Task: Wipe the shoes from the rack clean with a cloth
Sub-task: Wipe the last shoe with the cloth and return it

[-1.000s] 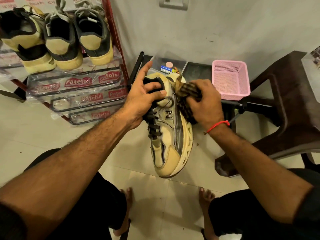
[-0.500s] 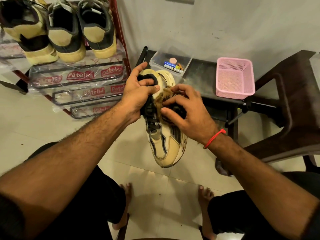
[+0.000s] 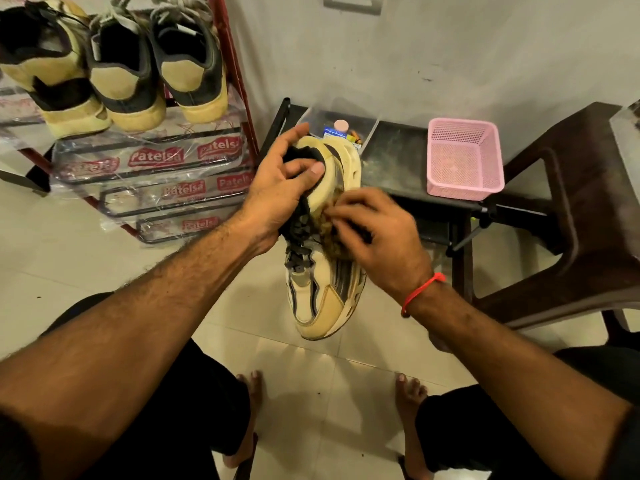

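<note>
Gripped at its heel end by the left hand (image 3: 280, 188), a cream and grey sneaker (image 3: 322, 278) hangs in mid-air above the tiled floor (image 3: 104, 258), toe pointing toward the person and sole turned to the right. That hand's fingers curl round the collar, with the thumb pressed on the padded heel. Against the shoe's side, just nearer than the heel, the right hand (image 3: 377, 240) presses a crumpled brownish cloth (image 3: 329, 226), its fingers bent over the fabric so that only a small part of the cloth shows; the hand is motion-blurred, and a red thread (image 3: 420, 292) circles its wrist. At far left stands a red-framed rack (image 3: 239, 84) with plastic-wrapped shelves printed "Patelsa", and on its top tier three more shoes (image 3: 124, 67) sit side by side, heels toward the viewer, in the same cream and dark colouring. Beyond the held sneaker a low dark table (image 3: 398, 150) stands against the wall, carrying a clear plastic box (image 3: 370, 124) of small items, partly hidden by the shoe, and to its right a pink mesh basket (image 3: 464, 157). A brown plastic chair (image 3: 581, 216) fills the right side. Two bare feet rest on the floor at the near edge, between knees clad in black.
</note>
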Action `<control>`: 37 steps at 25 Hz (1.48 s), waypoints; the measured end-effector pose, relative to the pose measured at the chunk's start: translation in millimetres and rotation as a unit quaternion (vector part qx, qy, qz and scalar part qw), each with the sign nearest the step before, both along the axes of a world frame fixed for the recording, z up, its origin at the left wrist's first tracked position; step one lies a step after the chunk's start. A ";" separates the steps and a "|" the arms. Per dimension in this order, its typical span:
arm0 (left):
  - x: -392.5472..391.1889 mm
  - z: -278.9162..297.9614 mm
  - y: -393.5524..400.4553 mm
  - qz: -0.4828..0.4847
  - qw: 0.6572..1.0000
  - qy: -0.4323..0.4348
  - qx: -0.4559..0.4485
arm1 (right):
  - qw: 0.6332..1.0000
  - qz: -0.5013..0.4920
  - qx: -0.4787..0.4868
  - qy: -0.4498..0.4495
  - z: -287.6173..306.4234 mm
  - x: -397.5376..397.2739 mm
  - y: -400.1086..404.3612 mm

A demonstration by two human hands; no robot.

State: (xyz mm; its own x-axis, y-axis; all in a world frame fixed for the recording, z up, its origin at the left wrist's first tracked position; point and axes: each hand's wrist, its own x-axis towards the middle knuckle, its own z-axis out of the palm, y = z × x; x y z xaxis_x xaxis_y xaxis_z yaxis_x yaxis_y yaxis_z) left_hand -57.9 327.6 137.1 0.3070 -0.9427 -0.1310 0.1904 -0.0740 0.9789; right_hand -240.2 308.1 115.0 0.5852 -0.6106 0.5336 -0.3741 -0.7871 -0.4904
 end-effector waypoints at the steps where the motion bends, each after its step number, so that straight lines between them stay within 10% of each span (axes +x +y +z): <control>1: -2.2 0.7 1.2 -0.012 1.000 0.005 -0.007 | 0.999 -0.033 0.007 -0.020 3.1 1.2 -11.4; 19: -18.9 -13.2 5.9 -0.191 0.974 -0.092 -0.076 | 0.981 -0.158 0.083 -0.081 27.6 -5.8 -46.7; 37: -6.5 -7.7 1.0 -0.045 0.993 -0.105 -0.020 | 0.987 -0.108 0.113 -0.039 -2.9 3.6 -8.5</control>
